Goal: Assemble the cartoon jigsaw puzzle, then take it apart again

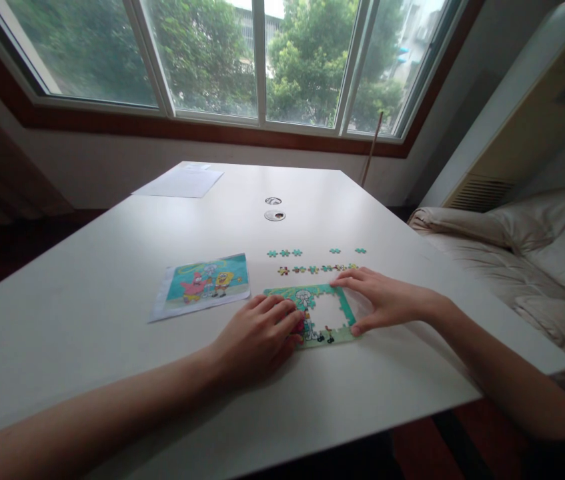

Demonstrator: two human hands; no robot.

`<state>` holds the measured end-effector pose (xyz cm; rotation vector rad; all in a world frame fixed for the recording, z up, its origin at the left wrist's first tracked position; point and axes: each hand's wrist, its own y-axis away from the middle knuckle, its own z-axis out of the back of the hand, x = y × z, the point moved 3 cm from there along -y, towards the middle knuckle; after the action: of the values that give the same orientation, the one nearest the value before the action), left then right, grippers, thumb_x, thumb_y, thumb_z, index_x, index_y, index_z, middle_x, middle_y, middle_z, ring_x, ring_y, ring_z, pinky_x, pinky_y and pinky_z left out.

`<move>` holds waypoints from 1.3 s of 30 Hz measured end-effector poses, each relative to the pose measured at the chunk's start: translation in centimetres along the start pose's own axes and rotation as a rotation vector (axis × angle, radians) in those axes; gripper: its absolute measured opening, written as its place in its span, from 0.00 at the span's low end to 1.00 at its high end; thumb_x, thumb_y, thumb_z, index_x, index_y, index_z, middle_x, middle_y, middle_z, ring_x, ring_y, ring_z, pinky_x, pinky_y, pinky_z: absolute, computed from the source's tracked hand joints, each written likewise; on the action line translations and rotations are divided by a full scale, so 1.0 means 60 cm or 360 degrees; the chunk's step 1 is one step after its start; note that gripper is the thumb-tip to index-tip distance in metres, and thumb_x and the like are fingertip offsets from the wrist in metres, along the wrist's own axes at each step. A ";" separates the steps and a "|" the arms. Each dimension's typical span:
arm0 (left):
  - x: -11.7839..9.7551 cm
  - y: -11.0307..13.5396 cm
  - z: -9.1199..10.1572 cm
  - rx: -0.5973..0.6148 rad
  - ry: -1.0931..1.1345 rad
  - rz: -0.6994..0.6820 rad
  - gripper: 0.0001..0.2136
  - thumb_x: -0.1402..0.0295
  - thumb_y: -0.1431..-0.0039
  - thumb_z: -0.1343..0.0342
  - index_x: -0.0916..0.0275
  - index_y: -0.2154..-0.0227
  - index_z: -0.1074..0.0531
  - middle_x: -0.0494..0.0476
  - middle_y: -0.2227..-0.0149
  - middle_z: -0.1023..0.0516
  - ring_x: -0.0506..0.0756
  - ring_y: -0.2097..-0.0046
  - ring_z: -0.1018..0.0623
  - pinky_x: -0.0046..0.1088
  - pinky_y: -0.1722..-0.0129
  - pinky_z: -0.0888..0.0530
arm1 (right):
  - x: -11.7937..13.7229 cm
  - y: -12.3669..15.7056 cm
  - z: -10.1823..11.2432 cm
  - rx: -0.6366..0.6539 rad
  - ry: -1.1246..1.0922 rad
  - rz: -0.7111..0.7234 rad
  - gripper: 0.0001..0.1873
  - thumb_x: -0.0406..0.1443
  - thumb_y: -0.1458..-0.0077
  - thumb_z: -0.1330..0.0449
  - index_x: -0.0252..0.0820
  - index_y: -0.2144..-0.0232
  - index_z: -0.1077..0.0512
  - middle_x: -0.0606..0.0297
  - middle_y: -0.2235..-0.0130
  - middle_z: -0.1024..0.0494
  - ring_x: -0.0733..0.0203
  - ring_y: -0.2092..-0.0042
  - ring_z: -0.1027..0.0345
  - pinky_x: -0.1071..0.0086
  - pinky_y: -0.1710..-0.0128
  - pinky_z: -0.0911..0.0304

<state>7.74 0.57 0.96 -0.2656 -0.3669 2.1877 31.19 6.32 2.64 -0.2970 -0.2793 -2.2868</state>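
On the white table [102, 267], the left hand [262, 333] lies flattish over the left side and the right hand [387, 298] spreads open along the right edge of a cartoon jigsaw puzzle [306, 298] (only partly assembled), loose pieces [313, 270] lying beyond.

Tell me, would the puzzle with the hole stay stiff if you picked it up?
The puzzle probably would sag or break up, since a jagged hole leaves its right side narrow. It's likely light, because it looks thin. It might slide if pushed, as the table looks smooth.
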 end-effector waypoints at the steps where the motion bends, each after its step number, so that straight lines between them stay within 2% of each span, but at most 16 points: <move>1: 0.000 0.000 0.000 0.0008 0.0002 0.0010 0.13 0.68 0.40 0.54 0.60 0.54 0.32 0.60 0.57 0.27 0.58 0.57 0.29 0.38 0.59 0.31 | 0.000 0.000 0.000 -0.0002 -0.0002 0.0000 0.45 0.55 0.60 0.38 0.42 0.42 0.42 0.53 0.44 0.39 0.47 0.43 0.47 0.55 0.44 0.49; 5: 0.000 0.000 -0.002 0.0037 0.0012 0.0042 0.14 0.66 0.40 0.54 0.59 0.53 0.33 0.59 0.57 0.27 0.58 0.58 0.28 0.40 0.60 0.31 | -0.005 0.001 0.012 -0.0045 -0.0038 0.0026 0.42 0.54 0.58 0.38 0.42 0.43 0.41 0.54 0.44 0.38 0.49 0.43 0.46 0.57 0.44 0.48; 7: 0.000 0.000 -0.002 0.0034 0.0017 0.0036 0.14 0.66 0.40 0.53 0.58 0.53 0.33 0.59 0.57 0.27 0.58 0.58 0.28 0.40 0.61 0.31 | -0.022 0.002 0.028 -0.0144 -0.0061 0.0000 0.34 0.51 0.53 0.41 0.42 0.47 0.37 0.54 0.46 0.35 0.51 0.45 0.42 0.59 0.46 0.45; 10: 0.000 0.000 -0.003 0.0027 0.0033 0.0028 0.14 0.66 0.40 0.53 0.59 0.53 0.32 0.60 0.57 0.27 0.58 0.58 0.28 0.40 0.60 0.30 | -0.078 0.007 0.051 -0.0328 -0.0003 -0.0195 0.20 0.47 0.46 0.46 0.40 0.58 0.28 0.56 0.56 0.27 0.55 0.55 0.33 0.61 0.53 0.39; 14: 0.001 0.000 -0.004 0.0027 0.0039 0.0024 0.14 0.67 0.40 0.54 0.60 0.53 0.32 0.60 0.57 0.27 0.59 0.58 0.28 0.41 0.60 0.30 | -0.163 0.012 0.053 -0.0435 0.0072 -0.0508 0.16 0.42 0.46 0.46 0.39 0.64 0.26 0.58 0.63 0.23 0.58 0.64 0.30 0.66 0.63 0.37; 17: 0.001 0.000 -0.003 0.0014 0.0021 0.0022 0.14 0.67 0.40 0.54 0.59 0.53 0.32 0.60 0.58 0.27 0.59 0.58 0.28 0.41 0.60 0.30 | -0.190 0.010 0.043 -0.0476 0.0076 -0.0590 0.14 0.41 0.47 0.46 0.39 0.65 0.25 0.61 0.66 0.22 0.60 0.66 0.30 0.67 0.63 0.37; 20: 0.001 -0.001 -0.003 0.0026 0.0008 0.0008 0.14 0.67 0.40 0.54 0.60 0.53 0.32 0.60 0.57 0.27 0.59 0.58 0.28 0.40 0.60 0.30 | -0.179 0.002 0.034 -0.0533 0.0053 -0.0553 0.14 0.41 0.47 0.46 0.39 0.65 0.25 0.61 0.67 0.22 0.61 0.68 0.30 0.69 0.64 0.37; 23: 0.001 -0.001 -0.002 0.0024 0.0006 -0.0002 0.14 0.67 0.40 0.54 0.60 0.53 0.32 0.61 0.57 0.27 0.59 0.58 0.28 0.40 0.60 0.30 | -0.153 -0.009 0.027 -0.0576 -0.0006 -0.0421 0.14 0.41 0.48 0.45 0.40 0.65 0.25 0.61 0.67 0.22 0.62 0.68 0.31 0.70 0.67 0.37; 27: 0.000 0.000 -0.002 0.0012 0.0014 -0.0003 0.14 0.67 0.40 0.54 0.60 0.53 0.33 0.61 0.57 0.27 0.59 0.58 0.28 0.39 0.60 0.30 | -0.129 -0.021 0.016 -0.0558 -0.0080 -0.0294 0.13 0.40 0.49 0.44 0.41 0.65 0.24 0.62 0.67 0.23 0.63 0.68 0.31 0.71 0.68 0.36; 34: -0.003 -0.003 0.000 0.0002 0.0025 -0.0007 0.13 0.67 0.40 0.54 0.61 0.54 0.32 0.61 0.58 0.27 0.58 0.59 0.28 0.39 0.61 0.30 | -0.126 -0.019 0.014 -0.0550 -0.0035 -0.0273 0.12 0.39 0.48 0.44 0.40 0.64 0.25 0.61 0.67 0.24 0.64 0.68 0.31 0.71 0.67 0.36; 39: -0.001 -0.003 -0.002 0.0032 0.0022 0.0000 0.13 0.67 0.40 0.54 0.60 0.54 0.32 0.60 0.58 0.27 0.58 0.59 0.28 0.38 0.61 0.30 | -0.112 -0.029 0.021 -0.0651 0.0067 -0.0203 0.11 0.38 0.47 0.45 0.39 0.64 0.25 0.59 0.65 0.24 0.62 0.67 0.31 0.68 0.64 0.36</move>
<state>7.94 0.65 0.89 -0.2696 -0.3367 2.1873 34.45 12.53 1.66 -0.4475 0.2023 -2.4621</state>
